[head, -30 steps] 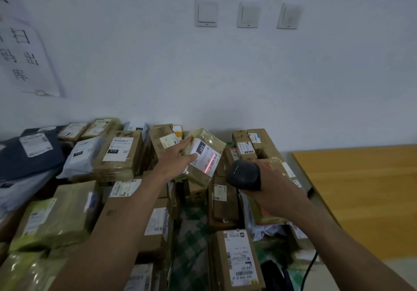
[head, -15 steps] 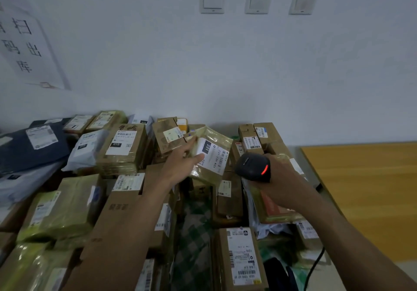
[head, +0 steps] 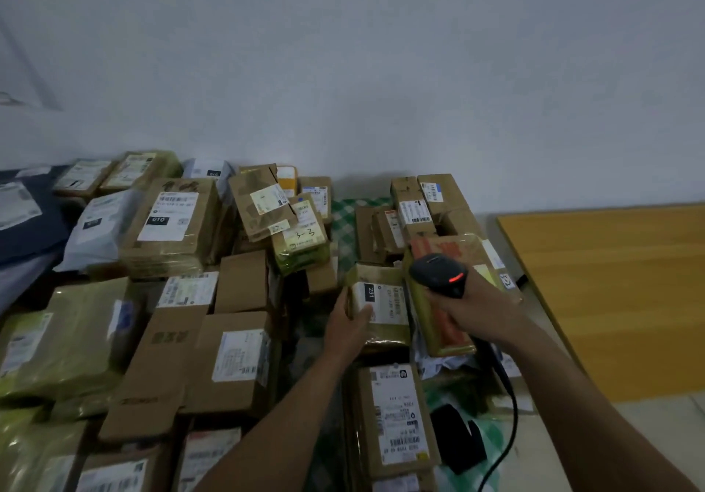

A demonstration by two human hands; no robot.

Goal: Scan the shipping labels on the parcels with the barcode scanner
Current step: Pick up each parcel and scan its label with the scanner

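My left hand [head: 349, 325] grips a small parcel [head: 381, 304] wrapped in yellowish tape, its white shipping label with a black "231" patch facing up. The parcel sits low among the pile, just left of the scanner. My right hand [head: 473, 310] holds the black barcode scanner [head: 438, 274] by its handle, a red light glowing on its head. The scanner's head hangs beside the parcel's right edge, over a red-printed taped parcel [head: 446, 323]. Its black cable [head: 503, 415] runs down to the lower right.
Many labelled cardboard boxes and bags cover a green checked cloth [head: 345, 224] against the white wall. A long labelled box [head: 396, 415] lies below my hands. A wooden tabletop [head: 610, 293] is at the right. A black object [head: 457, 438] lies near the cable.
My left hand has brought the "231" parcel down and to the right, from raised in the air into the pile. The red scan line on its label is gone. The camera tilted downward.
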